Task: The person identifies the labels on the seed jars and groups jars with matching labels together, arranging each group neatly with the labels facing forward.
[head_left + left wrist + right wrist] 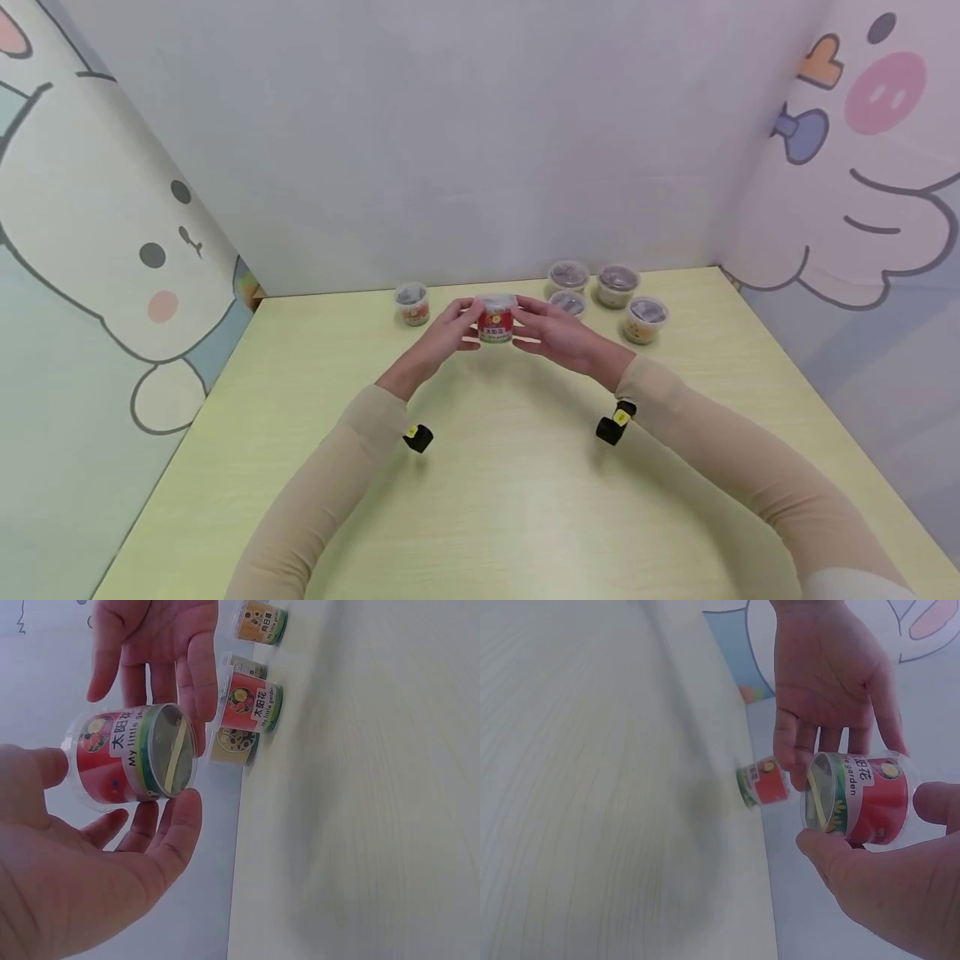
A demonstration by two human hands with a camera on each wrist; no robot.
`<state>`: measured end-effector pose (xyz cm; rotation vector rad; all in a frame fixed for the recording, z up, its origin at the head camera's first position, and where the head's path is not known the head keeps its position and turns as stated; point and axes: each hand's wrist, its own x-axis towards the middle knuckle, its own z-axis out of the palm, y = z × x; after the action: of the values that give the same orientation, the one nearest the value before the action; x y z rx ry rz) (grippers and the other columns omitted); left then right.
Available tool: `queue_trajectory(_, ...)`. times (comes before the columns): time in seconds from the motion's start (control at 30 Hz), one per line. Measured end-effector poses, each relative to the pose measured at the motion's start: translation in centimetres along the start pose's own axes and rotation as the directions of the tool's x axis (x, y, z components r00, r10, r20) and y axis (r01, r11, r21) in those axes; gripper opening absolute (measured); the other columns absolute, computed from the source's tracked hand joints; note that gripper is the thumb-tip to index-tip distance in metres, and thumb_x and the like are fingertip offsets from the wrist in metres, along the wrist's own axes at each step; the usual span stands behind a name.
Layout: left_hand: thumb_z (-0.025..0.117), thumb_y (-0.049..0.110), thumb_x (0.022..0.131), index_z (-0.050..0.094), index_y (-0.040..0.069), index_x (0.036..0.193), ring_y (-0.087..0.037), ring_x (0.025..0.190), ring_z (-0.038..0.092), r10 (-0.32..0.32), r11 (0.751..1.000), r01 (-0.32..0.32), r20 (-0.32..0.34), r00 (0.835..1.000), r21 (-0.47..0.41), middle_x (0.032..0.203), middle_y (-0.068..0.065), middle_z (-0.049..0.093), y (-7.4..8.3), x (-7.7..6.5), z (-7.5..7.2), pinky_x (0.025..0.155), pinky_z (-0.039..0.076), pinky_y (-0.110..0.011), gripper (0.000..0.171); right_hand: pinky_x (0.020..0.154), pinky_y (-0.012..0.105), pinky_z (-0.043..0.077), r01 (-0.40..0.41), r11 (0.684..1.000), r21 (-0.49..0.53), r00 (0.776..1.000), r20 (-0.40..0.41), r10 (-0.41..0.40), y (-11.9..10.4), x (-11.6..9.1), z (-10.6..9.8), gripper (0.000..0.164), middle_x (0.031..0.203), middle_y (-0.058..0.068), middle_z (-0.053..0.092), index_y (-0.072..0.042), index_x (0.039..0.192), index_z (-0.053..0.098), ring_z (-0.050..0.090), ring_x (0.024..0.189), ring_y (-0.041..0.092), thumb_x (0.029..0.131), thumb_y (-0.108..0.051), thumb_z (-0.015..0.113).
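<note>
A small lidded clear plastic cup point(496, 321) with a red "My little garden" label is held up over the table between both hands. Its base faces the wrist cameras, and a pale stick shows through it in the left wrist view. My left hand point(453, 325) grips the cup from the left, thumb near the lid and fingers along the side and lower edge. From the right, my right hand point(558, 333) holds the same cup, its thumb point(934, 802) at the lid end and a fingertip by the base.
At the back left of the pale table point(480, 467) stands another red-labelled cup point(412, 306). Several lidded cups stand at the back right, among them an orange-labelled cup point(645, 322) and a dark-topped cup point(617, 286). A plain wall point(465, 150) rises behind, with cartoon-printed panels on both sides.
</note>
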<state>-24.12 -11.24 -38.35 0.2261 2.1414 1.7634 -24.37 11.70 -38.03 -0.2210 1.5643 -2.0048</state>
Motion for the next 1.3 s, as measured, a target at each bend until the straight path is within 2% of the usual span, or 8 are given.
queue_trajectory(0.37, 0.045, 0.056, 0.104, 0.034, 0.009, 0.151, -0.033, 0.123, 0.054, -0.003, 1.0, 0.003, -0.002, 1.0, -0.006, 0.141, -0.015, 0.048, 0.0, -0.2, -0.5, 0.104, 0.049, -0.045, 0.067, 0.118, 0.052, 0.028, -0.012, 1.0, -0.013, 1.0, -0.009, 0.012, -0.2, 0.2, 0.6, 0.061, 0.156, 0.016, 0.035, -0.008, 0.161, 0.02, 0.037, 0.143, 0.036, 0.11, -0.026, 0.047)
queue_trajectory(0.53, 0.046, 0.052, 0.106, 0.031, 0.007, 0.152, -0.034, 0.126, 0.053, 0.01, 1.0, -0.009, -0.037, 0.999, 0.01, 0.141, -0.017, 0.048, 0.0, -0.2, -0.6, 0.106, 0.046, -0.046, 0.066, 0.119, 0.05, 0.028, -0.001, 1.0, -0.027, 1.0, -0.008, 0.0, -0.2, 0.6, 0.9, 0.061, 0.157, 0.017, 0.035, -0.007, 0.162, 0.019, 0.037, 0.144, 0.036, 0.11, -0.026, 0.046)
queue_trajectory(0.77, 0.046, 0.047, 0.107, 0.029, 0.006, 0.154, -0.035, 0.132, 0.05, 0.016, 1.0, -0.015, -0.107, 0.994, 0.006, 0.145, -0.019, 0.046, 0.2, 0.2, -0.7, 0.108, 0.044, -0.046, 0.064, 0.117, 0.045, 0.033, 0.005, 0.999, -0.032, 0.999, -0.044, -0.007, -0.1, 2.5, 1.1, 0.06, 0.156, 0.015, 0.037, -0.005, 0.159, 0.024, 0.037, 0.144, 0.033, 0.109, -0.029, 0.048)
queue_trajectory(1.0, 0.045, 0.045, 0.108, 0.027, 0.007, 0.157, -0.033, 0.136, 0.047, 0.01, 1.0, -0.008, -0.165, 0.986, 0.015, 0.149, -0.02, 0.044, -0.3, 0.9, -1.2, 0.11, 0.043, -0.047, 0.064, 0.117, 0.047, 0.032, -0.011, 0.999, -0.047, 0.995, -0.103, 0.006, 0.3, 4.5, 1.9, 0.057, 0.157, 0.015, 0.037, -0.009, 0.159, 0.026, 0.034, 0.146, 0.034, 0.11, -0.029, 0.047)
queue_trajectory(1.03, 0.044, 0.043, 0.108, 0.027, 0.007, 0.157, -0.034, 0.137, 0.046, 0.004, 1.0, -0.002, -0.169, 0.986, 0.012, 0.15, -0.021, 0.044, 0.1, 0.8, -1.3, 0.11, 0.042, -0.048, 0.063, 0.117, 0.048, 0.032, -0.009, 0.999, -0.048, 0.994, -0.108, 0.004, 0.5, 4.8, 2.0, 0.057, 0.157, 0.015, 0.037, -0.009, 0.159, 0.026, 0.033, 0.146, 0.034, 0.11, -0.029, 0.047)
queue_trajectory(1.23, 0.043, 0.042, 0.109, 0.027, 0.013, 0.16, -0.031, 0.139, 0.044, 0.016, 1.0, -0.014, -0.2, 0.98, 0.011, 0.151, -0.018, 0.043, -0.3, 1.6, -2.0, 0.11, 0.041, -0.048, 0.061, 0.116, 0.048, 0.033, 0.029, 0.999, -0.024, 0.987, -0.16, -0.032, 0.9, 6.4, 2.7, 0.056, 0.156, 0.015, 0.04, -0.008, 0.158, 0.028, 0.037, 0.144, 0.035, 0.109, -0.026, 0.047)
queue_trajectory(1.3, 0.043, 0.045, 0.108, 0.027, 0.016, 0.161, -0.029, 0.139, 0.044, 0.02, 1.0, -0.019, -0.218, 0.976, 0.01, 0.151, -0.016, 0.044, -0.9, 2.3, -2.2, 0.11, 0.043, -0.047, 0.062, 0.117, 0.047, 0.033, 0.041, 0.999, -0.016, 0.983, -0.177, -0.043, 1.1, 6.7, 2.9, 0.056, 0.156, 0.015, 0.041, -0.008, 0.158, 0.028, 0.037, 0.144, 0.034, 0.109, -0.026, 0.047)
